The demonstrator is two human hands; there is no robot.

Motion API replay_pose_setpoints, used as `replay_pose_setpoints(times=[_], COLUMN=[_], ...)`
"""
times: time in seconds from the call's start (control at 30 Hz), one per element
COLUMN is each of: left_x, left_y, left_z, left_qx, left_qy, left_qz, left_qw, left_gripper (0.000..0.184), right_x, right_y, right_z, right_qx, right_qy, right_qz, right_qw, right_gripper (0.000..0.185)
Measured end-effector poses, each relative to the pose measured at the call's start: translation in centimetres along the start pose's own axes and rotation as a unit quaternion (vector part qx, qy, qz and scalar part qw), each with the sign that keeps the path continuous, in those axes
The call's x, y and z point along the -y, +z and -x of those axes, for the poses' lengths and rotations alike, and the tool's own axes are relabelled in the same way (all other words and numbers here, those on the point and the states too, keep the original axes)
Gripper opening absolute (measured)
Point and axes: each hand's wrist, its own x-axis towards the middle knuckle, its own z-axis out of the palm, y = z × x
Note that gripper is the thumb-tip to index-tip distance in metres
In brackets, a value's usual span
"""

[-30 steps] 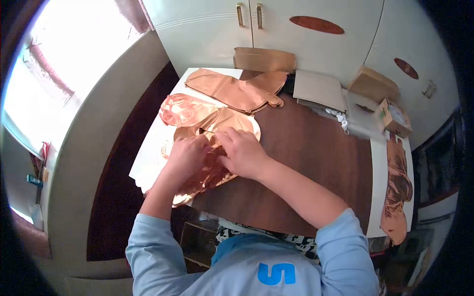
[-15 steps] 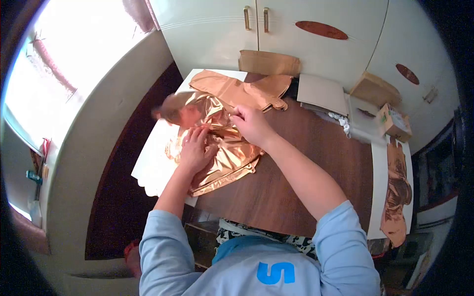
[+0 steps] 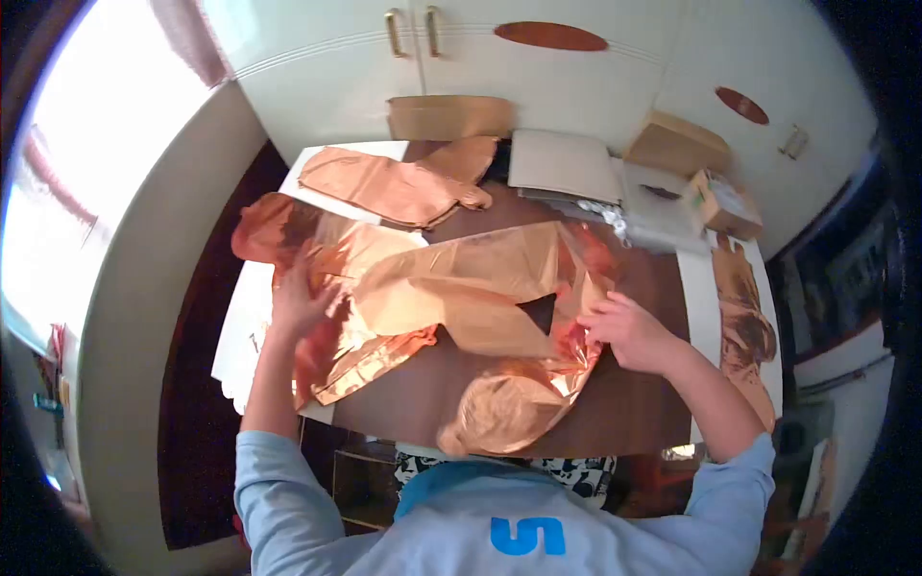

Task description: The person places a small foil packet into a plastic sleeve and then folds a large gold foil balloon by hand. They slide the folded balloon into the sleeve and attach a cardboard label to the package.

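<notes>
A deflated copper-coloured foil balloon (image 3: 451, 288) is spread across the brown table, shiny in places and see-through at its raised right part. My right hand (image 3: 634, 331) pinches its right edge, fingers closed on the foil. At the balloon's left side lies my left hand (image 3: 305, 305), its fingers spread on the crumpled foil and slightly blurred. A rounded end (image 3: 495, 413) of the balloon hangs toward the table's front edge.
Another flat copper foil piece (image 3: 384, 182) lies at the back left. Grey flat sheets (image 3: 565, 165), a small carton (image 3: 725, 204) and cardboard (image 3: 677, 144) stand at the back right. A copper foil strip (image 3: 744, 317) runs along the right edge. White cabinets rise behind.
My right hand has moved far to the right, drawing the bunched foil balloon out wide across the table. My left hand has shifted a little left, and the view has turned to the right.
</notes>
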Motion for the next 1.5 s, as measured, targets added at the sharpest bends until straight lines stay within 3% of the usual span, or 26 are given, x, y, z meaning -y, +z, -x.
replay_pose_setpoints(times=[0.03,0.1,0.13,0.23,0.27,0.3,0.33,0.37,0.4,0.43,0.47,0.57,0.7,0.77,0.8,0.9,0.97,1.03,1.13,1.23,1.33,1.5], left_x=[0.2,0.5,0.6,0.7,0.4,-0.7,-2.7,-4.9,-6.9,-8.8,-11.2,-16.1,-21.8,-21.9,-21.9,-21.5,-21.9,-22.1,-22.5,-23.5,-25.2,-26.3], left_y=[-0.5,-0.8,-1.3,-1.5,-1.3,-0.5,-0.1,0.1,0.5,0.4,0.0,2.3,5.7,7.7,7.9,7.8,7.6,7.9,8.2,7.7,6.5,6.8], left_z=[-1.4,-2.8,-3.6,-4.8,-5.2,-4.8,-4.4,-3.8,-3.0,-2.6,-1.6,0.7,4.2,4.7,4.7,4.3,4.2,4.2,4.2,4.2,3.7,2.4], left_qx=[0.014,-0.025,0.014,0.007,0.005,-0.09,-0.102,-0.112,-0.131,-0.12,-0.076,0.04,0.128,0.152,0.152,0.168,0.181,0.182,0.172,0.161,0.163,0.141], left_qy=[-0.01,-0.097,-0.134,-0.144,-0.145,-0.067,-0.006,0.052,0.17,0.246,0.255,0.305,0.491,0.491,0.488,0.456,0.452,0.45,0.454,0.46,0.46,0.466], left_qz=[0.058,0.039,0.1,0.022,-0.005,-0.044,-0.021,0.004,0.048,0.021,0.057,0.145,0.088,0.097,0.095,0.084,0.076,0.082,0.078,0.077,0.09,0.118], left_qw=[0.998,0.994,0.986,0.989,0.989,0.993,0.995,0.992,0.975,0.961,0.962,0.94,0.857,0.852,0.854,0.87,0.87,0.87,0.871,0.87,0.868,0.865], left_gripper=[0.084,0.084,0.08,0.065,0.061,0.05,0.045,0.04,0.036,0.036,0.037,0.04,0.051,0.059,0.061,0.065,0.065,0.065,0.065,0.062,0.058,0.049], right_x=[-0.5,-1.4,-0.7,2.3,3.2,4.2,4.3,3.5,2.5,1.6,0.6,-0.7,-2.3,-2.9,-2.4,-6.2,-11.4,-15.6,-18.1,-21.0,-20.2,-20.8], right_y=[0.3,0.1,-1.4,-0.9,0.3,2.4,3.9,4.6,5.2,5.4,4.7,2.5,1.6,2.3,1.5,-0.5,-0.7,-2.0,-2.3,0.4,-0.9,-0.3], right_z=[0.6,0.7,-0.1,-2.4,-2.3,-1.8,-1.4,-0.9,0.0,0.7,1.2,2.4,2.6,3.4,3.9,8.2,12.1,16.7,19.9,21.4,21.5,21.9], right_qx=[-0.001,-0.008,0.026,-0.003,-0.033,-0.062,-0.087,-0.075,-0.061,-0.047,-0.018,0.004,-0.043,-0.072,-0.137,-0.171,-0.323,-0.316,-0.242,-0.292,-0.28,-0.264], right_qy=[0.048,0.138,0.208,0.419,0.377,0.332,0.285,0.223,0.16,0.093,0.053,0.005,-0.028,0.003,0.024,0.237,0.441,0.549,0.619,0.623,0.641,0.65], right_qz=[-0.054,-0.159,-0.192,-0.215,-0.122,-0.028,0.067,0.045,0.022,0.0,-0.028,0.0,0.01,-0.037,-0.052,-0.031,-0.047,-0.005,0.022,0.085,-0.003,0.029], right_qw=[0.997,0.977,0.959,0.882,0.918,0.941,0.952,0.971,0.985,0.995,0.998,1.0,0.999,0.997,0.989,0.956,0.836,0.774,0.747,0.72,0.715,0.712], right_gripper=[0.022,0.02,0.017,0.025,0.031,0.038,0.045,0.051,0.058,0.066,0.075,0.077,0.075,0.075,0.051,0.021,0.011,0.014,0.017,0.02,0.022,0.022])
